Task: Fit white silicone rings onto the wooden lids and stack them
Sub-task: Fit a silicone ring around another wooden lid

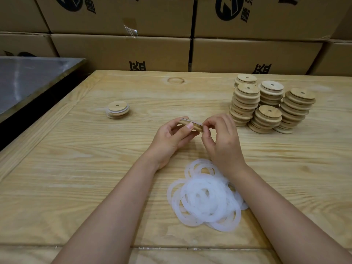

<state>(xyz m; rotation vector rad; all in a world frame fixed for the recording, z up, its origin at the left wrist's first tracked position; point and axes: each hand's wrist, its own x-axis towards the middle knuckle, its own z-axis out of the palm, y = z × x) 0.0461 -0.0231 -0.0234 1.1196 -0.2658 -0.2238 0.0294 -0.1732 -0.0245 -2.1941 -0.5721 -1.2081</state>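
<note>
My left hand (171, 138) grips a round wooden lid (197, 127) on edge above the table's middle. My right hand (222, 141) pinches the lid's right rim, where a thin white silicone ring (191, 120) shows along the edge. A loose pile of white silicone rings (204, 197) lies on the table near me, under my right wrist. A short stack of lids with rings (117, 109) stands at the left. Several taller stacks of bare wooden lids (270, 105) stand at the back right.
The wooden table (76, 168) runs across the view. A metal-topped bench (28, 79) adjoins it at the far left. Stacked cardboard boxes (171, 40) form a wall right behind the table's far edge.
</note>
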